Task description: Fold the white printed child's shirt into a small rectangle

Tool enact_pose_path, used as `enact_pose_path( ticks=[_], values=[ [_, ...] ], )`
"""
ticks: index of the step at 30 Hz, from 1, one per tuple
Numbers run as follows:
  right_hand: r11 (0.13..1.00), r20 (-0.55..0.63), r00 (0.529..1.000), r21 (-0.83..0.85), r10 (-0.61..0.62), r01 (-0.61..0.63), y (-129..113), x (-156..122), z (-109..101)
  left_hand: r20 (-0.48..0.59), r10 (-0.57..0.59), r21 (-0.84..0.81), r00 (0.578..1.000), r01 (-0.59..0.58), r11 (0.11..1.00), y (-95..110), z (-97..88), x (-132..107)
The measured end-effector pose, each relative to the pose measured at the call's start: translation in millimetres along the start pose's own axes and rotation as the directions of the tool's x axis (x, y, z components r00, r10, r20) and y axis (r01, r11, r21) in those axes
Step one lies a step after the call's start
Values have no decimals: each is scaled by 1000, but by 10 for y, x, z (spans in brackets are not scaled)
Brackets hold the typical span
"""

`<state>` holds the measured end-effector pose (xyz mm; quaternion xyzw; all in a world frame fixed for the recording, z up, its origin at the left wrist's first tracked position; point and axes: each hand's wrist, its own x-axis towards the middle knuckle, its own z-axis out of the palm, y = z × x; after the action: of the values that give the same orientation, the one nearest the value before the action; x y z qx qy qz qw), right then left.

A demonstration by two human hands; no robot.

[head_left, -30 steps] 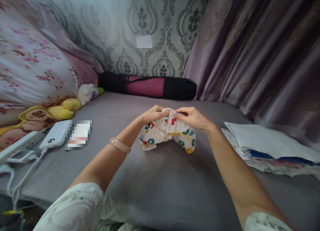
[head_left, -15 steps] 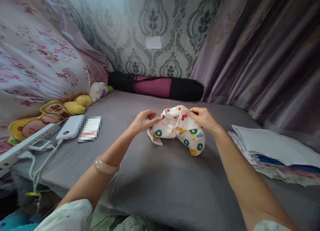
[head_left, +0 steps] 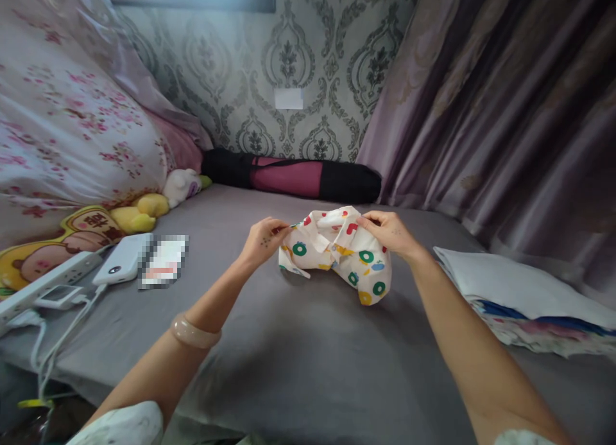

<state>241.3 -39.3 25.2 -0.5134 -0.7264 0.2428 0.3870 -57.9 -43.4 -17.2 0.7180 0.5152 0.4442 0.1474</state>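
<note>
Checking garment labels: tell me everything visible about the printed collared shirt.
The printed collared shirt is white, with green rings and red, yellow and blue shapes. Its collar stands open at the top; below it is what looks like a button. The fabric looks thin and woven, creased and bunched, with a rounded fold hanging lower at right. The left hand pinches its upper left edge, the right hand its upper right. It's above the gray sheet; contact is unclear.

From the shirt (head_left: 344, 255), you have bare sheet (head_left: 327, 361) to pass over at 6 o'clock; the bolster (head_left: 289, 176) blocks 12, the stack (head_left: 524, 287) 3 to 4, the power bank (head_left: 124, 259) and cable (head_left: 79, 318) 8 to 9.
</note>
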Motion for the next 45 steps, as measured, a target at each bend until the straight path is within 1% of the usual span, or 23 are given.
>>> enact_pose_path(
  ticks=[3, 6, 8, 11, 13, 16, 20, 22, 23, 24, 26, 27, 28, 29, 32, 33, 35, 36, 39, 40, 42, 43, 45],
  values=[
    [1000, 22, 1000, 21, -10, 9, 4, 15, -65, 15, -73, -215, 997, 75, 974, -13, -75, 128],
    [999, 32, 999, 43, -31, 30, -19, 38, -118, 74, -154, -426, 985, 171, 888, 32, -185, 280],
    [997, 31, 998, 50, -52, 51, -64, 67, -152, 107, -181, -479, 978, 210, 852, 97, -269, 398],
    [995, -6, 995, 22, -100, 100, -167, 147, -223, 120, -191, -469, 974, 225, 854, 242, -396, 588],
    [991, -42, 991, -38, -129, 127, -260, 218, -295, 82, -159, -442, 984, 178, 879, 362, -484, 707],
    [965, -91, 975, -192, -200, 180, -431, 314, -426, 9, -38, -360, 999, 39, 932, 539, -631, 845],
    [871, -114, 924, -393, -365, 295, -657, 368, -573, 62, 103, -295, 993, -80, 952, 691, -802, 959],
    [813, -78, 904, -473, -421, 338, -751, 374, -628, 20, 170, -235, 985, -160, 959, 739, -852, 992],
    [782, -61, 893, -512, -446, 356, -797, 376, -655, -50, 218, -185, 975, -223, 957, 765, -871, 1002],
    [752, -62, 880, -549, -472, 365, -844, 377, -683, -146, 273, -122, 951, -291, 949, 794, -890, 1007],
    [712, -133, 844, -614, -520, 342, -941, 384, -735, -346, 380, 22, 858, -398, 917, 857, -934, 1013],
    [702, -190, 821, -640, -538, 312, -988, 391, -755, -415, 423, 88, 805, -428, 900, 887, -961, 1020],
    [693, -230, 805, -663, -547, 282, -1031, 403, -770, -442, 459, 141, 771, -446, 884, 911, -990, 1034],
    [679, -235, 803, -686, -547, 262, -1067, 419, -777, -421, 490, 180, 763, -460, 870, 926, -1018, 1060],
    [612, -126, 844, -744, -522, 268, -1131, 493, -762, -260, 535, 228, 804, -488, 843, 913, -1074, 1198],
    [596, -119, 843, -758, -525, 264, -1139, 523, -749, -252, 530, 225, 810, -484, 846, 894, -1076, 1254],
    [583, -183, 811, -781, -556, 224, -1142, 585, -720, -294, 505, 198, 811, -465, 863, 847, -1054, 1356],
    [578, -208, 797, -790, -567, 205, -1140, 615, -707, -289, 497, 182, 818, -463, 868, 825, -1034, 1396],
    [535, -154, 818, -818, -554, 209, -1126, 697, -681, -171, 490, 165, 855, -465, 870, 781, -972, 1471],
    [529, -155, 820, -825, -552, 200, -1119, 720, -677, -191, 481, 167, 856, -454, 875, 774, -958, 1486],
    [538, -215, 798, -828, -562, 156, -1107, 760, -674, -267, 459, 161, 848, -430, 888, 773, -946, 1513],
    [540, -226, 796, -829, -561, 146, -1104, 778, -674, -266, 452, 155, 851, -425, 892, 777, -946, 1527],
    [525, -173, 823, -834, -541, 169, -1104, 810, -678, -203, 444, 144, 873, -422, 895, 791, -951, 1556]
  ],
)
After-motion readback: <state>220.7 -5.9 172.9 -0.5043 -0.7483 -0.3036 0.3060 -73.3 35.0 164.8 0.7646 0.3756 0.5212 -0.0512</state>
